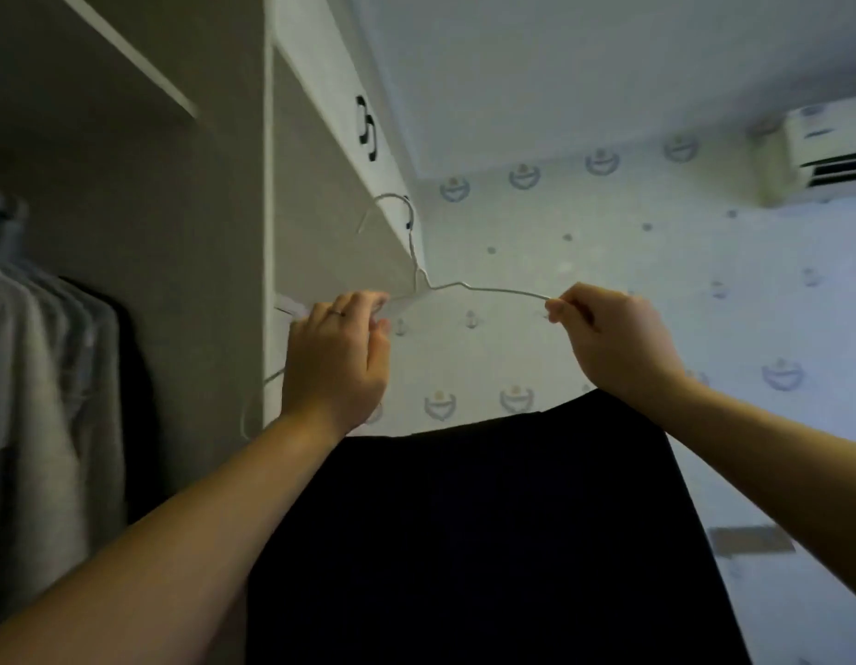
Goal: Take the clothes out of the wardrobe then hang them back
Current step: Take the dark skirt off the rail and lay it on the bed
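Holding a wire hanger [464, 286] up in front of us, we pinch it with both hands: our left hand [337, 357] closes around the left shoulder of the wire, fingers [368, 309] curled tight over it, and our right hand [613, 338] grips the right end, fingers [567, 312] pressed shut on the thin wire. The hook of the hanger rises up and to the left, near the white edge of the wardrobe [330, 88], not hooked onto anything we can see. A dark garment [488, 530] hangs below our hands, its top edge running between our wrists; whether it rests on the hanger's lower bar we cannot tell, since our hands and arms cover that part. A loop of wire shows just left of our left wrist. Inside the wardrobe, at the far left, pale shirts [37, 376] hang close together with a dark piece just beside them. Behind the hanger stands a patterned wall [656, 261], and an air conditioner [829, 146] sits high at the right.
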Motion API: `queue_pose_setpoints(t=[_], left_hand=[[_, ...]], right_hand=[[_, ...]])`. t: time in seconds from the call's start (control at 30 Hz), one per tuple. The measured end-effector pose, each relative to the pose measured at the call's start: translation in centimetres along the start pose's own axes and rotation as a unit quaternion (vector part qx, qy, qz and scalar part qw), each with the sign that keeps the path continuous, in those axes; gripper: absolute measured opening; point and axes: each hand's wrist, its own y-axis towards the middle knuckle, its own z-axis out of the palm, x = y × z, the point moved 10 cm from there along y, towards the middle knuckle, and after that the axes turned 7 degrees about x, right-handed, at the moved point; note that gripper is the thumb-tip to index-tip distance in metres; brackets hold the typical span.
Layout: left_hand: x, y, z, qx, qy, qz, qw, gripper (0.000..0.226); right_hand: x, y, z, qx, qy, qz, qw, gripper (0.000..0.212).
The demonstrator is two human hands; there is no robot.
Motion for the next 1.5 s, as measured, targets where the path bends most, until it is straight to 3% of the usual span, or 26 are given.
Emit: queue_pose_setpoints(t=[0.2,0.33,0.63,0.8,0.93,1.2,1.4,1.5], left_hand=[[-10.4,-1.5,15.0,0.115,-0.132,-0.045,0.984,0.026],[-18.2,-3.7,24.4,0.189,-0.212,-0.073,0.956,0.039],[-39.9,-11.1,39.6,0.301,-0.352,-0.032,0.886,0.047],[-51.8,-17.6,46.0,0.364,-0.449,0.053,0.814,0.033],[-60.4,-23.9,50.4,0.418,-0.504,0.132,0.744,0.038],[-73.0,-36.1,57.3,0.499,-0.595,0.189,0.601,0.032],[-80.6,-41.0,59.3,0.542,-0.599,0.244,0.537,0.033],[-84.6,-41.7,59.3,0.538,-0.600,0.275,0.524,0.035]], right_hand=[[-14.5,-4.9,-9.0,-0.009,-0.086,0.027,0.996,0.022],[-23.2,-9.5,-14.9,0.011,-0.158,0.063,0.985,0.022],[-38.6,-22.5,-26.1,0.109,-0.287,0.235,0.922,0.030],[-43.5,-32.6,-31.1,0.125,-0.283,0.349,0.884,0.031],[-46.2,-41.6,-33.7,0.119,-0.293,0.445,0.838,0.024],[-49.0,-56.9,-34.3,0.070,-0.289,0.599,0.744,0.021],[-50.2,-64.1,-35.4,0.029,-0.285,0.675,0.680,0.024],[-51.2,-66.6,-37.2,0.002,-0.273,0.695,0.666,0.024]])
